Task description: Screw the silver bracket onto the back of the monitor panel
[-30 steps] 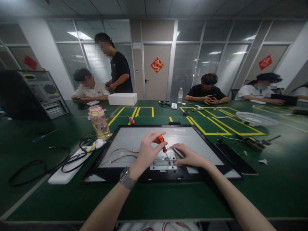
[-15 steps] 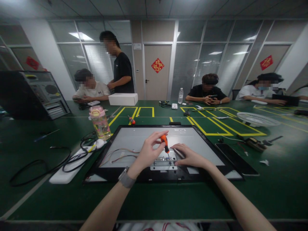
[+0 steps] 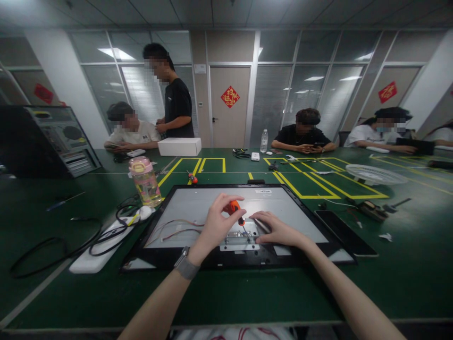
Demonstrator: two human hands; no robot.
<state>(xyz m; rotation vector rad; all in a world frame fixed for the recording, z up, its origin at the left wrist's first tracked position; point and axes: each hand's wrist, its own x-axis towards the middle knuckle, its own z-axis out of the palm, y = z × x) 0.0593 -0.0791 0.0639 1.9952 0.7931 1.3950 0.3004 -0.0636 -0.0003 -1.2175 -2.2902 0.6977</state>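
Observation:
An orange and black screwdriver (image 3: 236, 209) is gripped by the handle in my left hand (image 3: 220, 222), its shaft slanting down to a metal bracket (image 3: 240, 246). The bracket lies on the grey back of a flat display panel (image 3: 187, 200) with a black frame. My right hand (image 3: 275, 228) rests with fingers apart at the bracket's right side, touching its edge. Whether the screwdriver's tip sits in a screw is too small to tell. Thin wires (image 3: 173, 223) run across the panel left of my left hand.
A drink bottle (image 3: 144, 183), a white power strip (image 3: 95, 252) and black cables lie left of the panel. A black phone-like slab (image 3: 347, 233) lies right. Behind are a white box (image 3: 180, 147), another red screwdriver (image 3: 192, 178) and several people seated or standing across the table.
The screwdriver's handle has tilted further left and slightly down in my left hand. My right hand stays at the bracket. The whole view has shifted slightly.

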